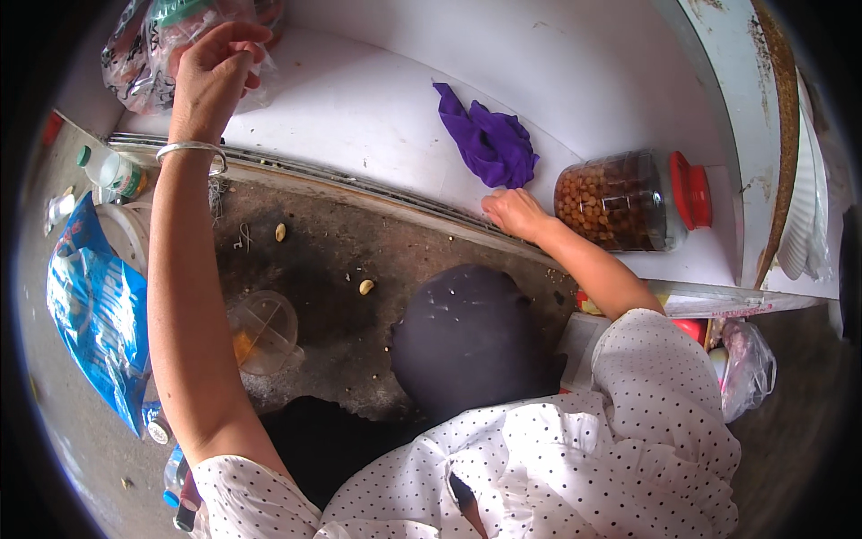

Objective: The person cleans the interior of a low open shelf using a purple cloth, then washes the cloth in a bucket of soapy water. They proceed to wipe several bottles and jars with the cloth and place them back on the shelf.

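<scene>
My left hand (219, 71), a silver bangle at its wrist, is raised at the far left of a white shelf with its fingers curled. Behind it stands a clear plastic bag (138, 64) with dark print, and a green lid (178, 12) shows at its top. I cannot tell whether the fingers pinch the bag. At the shelf's front edge, my right hand (515, 214) rests with bent fingers by the sliding track (377, 192). Just beyond it lies a crumpled purple cloth (491, 145), apart from the hand.
A red-lidded jar (609, 202) of round brown fruit in dark liquid lies on its side at right. Below are a dark rounded knee (471, 337), a clear plastic lid (266, 333), a blue packet (101, 316), and a green-capped bottle (111, 172). A plastic bag (747, 370) hangs right.
</scene>
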Tool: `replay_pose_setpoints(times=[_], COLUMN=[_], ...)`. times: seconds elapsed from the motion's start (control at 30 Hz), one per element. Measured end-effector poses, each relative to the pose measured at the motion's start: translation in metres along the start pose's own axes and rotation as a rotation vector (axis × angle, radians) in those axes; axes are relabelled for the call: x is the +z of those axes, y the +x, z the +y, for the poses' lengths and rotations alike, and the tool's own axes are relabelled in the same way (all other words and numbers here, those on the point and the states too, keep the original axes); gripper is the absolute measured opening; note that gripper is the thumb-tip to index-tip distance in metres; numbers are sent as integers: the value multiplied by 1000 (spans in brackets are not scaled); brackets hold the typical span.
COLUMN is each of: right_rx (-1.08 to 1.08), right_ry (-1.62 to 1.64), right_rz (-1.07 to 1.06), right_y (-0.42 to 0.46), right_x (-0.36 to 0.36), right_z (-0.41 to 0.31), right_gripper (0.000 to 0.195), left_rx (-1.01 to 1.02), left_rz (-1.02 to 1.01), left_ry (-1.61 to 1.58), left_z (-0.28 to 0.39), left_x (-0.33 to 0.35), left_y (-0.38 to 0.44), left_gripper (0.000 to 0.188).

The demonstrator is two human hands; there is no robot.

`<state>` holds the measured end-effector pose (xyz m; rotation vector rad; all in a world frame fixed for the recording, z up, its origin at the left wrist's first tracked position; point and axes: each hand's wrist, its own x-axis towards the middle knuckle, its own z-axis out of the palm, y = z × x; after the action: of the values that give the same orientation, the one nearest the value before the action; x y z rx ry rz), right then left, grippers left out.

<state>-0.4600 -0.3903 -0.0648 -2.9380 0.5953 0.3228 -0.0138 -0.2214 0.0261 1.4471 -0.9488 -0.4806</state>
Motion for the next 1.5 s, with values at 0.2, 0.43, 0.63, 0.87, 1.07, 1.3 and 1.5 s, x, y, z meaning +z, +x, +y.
replay_pose_setpoints(times=[0.2, 0.43, 0.63, 0.87, 1.07, 1.3, 1.5], right_rx=[413, 382, 404, 373, -372, -75, 398], right_ry=[-56, 135, -149, 131, 128, 181, -94], right_rz=[-720, 28, 367, 152, 124, 79, -125], right_y=[-60, -51, 64, 146, 191, 59, -86], right_x=[-39, -25, -39, -28, -31, -1, -8], right_z=[-17, -14, -1, 15, -82, -25, 19], right_gripper=[12, 16, 53, 30, 39, 43, 34], left_rx=[-5, -28, -17, 11, -2, 6, 109], left_rz=[-5, -45, -100, -82, -159, -204, -270], left_ry=[74, 34, 104, 81, 164, 205, 353], left_z=[2, -9, -9, -10, -7, -16, 4], left_x=[-5, -3, -2, 5, 18, 18, 25], left_y=[-8, -4, -4, -3, -10, -12, -16], left_gripper=[32, 27, 26, 27, 28, 31, 31])
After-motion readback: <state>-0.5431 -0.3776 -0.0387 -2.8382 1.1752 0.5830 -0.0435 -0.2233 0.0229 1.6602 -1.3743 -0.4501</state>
